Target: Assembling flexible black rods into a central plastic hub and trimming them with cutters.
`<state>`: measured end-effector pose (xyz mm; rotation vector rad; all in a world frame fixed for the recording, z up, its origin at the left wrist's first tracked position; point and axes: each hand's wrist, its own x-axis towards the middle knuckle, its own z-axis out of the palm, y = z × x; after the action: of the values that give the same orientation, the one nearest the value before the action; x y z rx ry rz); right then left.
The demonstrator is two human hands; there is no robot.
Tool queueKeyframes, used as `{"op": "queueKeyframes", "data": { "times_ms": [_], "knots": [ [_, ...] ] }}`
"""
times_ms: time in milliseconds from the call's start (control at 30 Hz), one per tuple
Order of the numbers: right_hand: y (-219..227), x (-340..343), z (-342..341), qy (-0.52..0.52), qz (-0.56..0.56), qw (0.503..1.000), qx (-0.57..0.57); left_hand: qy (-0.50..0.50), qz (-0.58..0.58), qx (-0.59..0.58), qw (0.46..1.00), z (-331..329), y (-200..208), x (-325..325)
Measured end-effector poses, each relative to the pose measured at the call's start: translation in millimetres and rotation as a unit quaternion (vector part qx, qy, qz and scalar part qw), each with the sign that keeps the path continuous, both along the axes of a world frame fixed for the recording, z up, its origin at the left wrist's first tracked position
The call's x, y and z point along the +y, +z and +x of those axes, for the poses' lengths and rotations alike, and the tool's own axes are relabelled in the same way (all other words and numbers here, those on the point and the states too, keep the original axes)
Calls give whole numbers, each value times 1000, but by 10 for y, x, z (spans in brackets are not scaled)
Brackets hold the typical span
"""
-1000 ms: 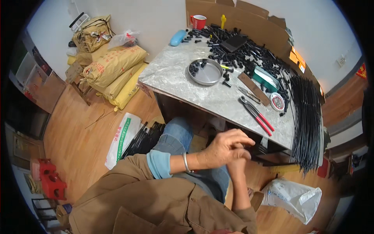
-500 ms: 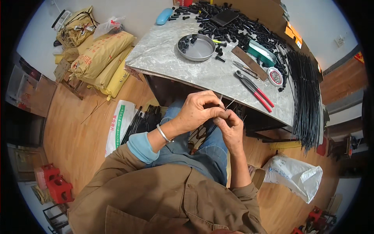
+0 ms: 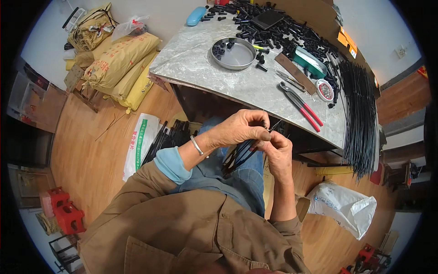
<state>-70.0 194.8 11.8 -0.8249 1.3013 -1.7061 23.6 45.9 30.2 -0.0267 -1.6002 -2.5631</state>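
Above my lap and in front of the table edge, my two hands meet with their fingertips pinched together. My left hand (image 3: 246, 127), with a silver bangle on the wrist, is closed, thumb against forefinger, at the end of some thin black wires (image 3: 242, 155). My right hand (image 3: 279, 150) grips the same wires close beside it. Below the hands the strands slant down toward my knees. A small dark piece shows between the fingertips, too small to name. Nearest on the grey table (image 3: 196, 55) lie red-handled pliers (image 3: 300, 107).
On the table are a round metal tray (image 3: 233, 54) with small black pieces, many black bolt-like parts (image 3: 292, 32), a brown bar (image 3: 294, 72), and a long black wire bundle (image 3: 360, 118). Stacked sacks (image 3: 123, 59) stand left; a white bag (image 3: 342, 205) lies on the right floor.
Both hands have shifted slightly right, still meeting at the fingertips. More of the black wires now shows below them. The view has turned a little; the table things lie as before.
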Motion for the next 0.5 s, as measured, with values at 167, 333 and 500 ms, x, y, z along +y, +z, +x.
{"op": "queueKeyframes", "data": {
  "times_ms": [167, 333, 500],
  "knots": [
    [41, -2, 9, 1, 9, 1000, 26, 27, -14, -16, 999, -18, 24, 5],
    [113, -53, 64, -2, 18, 999, 46, 43, -19, -18, 999, 11, 32, 53],
    [-58, -112, 276, -201, -26, 973, 107, 181, 54, 38, 981, -59, -45, 309]
  ]
}}
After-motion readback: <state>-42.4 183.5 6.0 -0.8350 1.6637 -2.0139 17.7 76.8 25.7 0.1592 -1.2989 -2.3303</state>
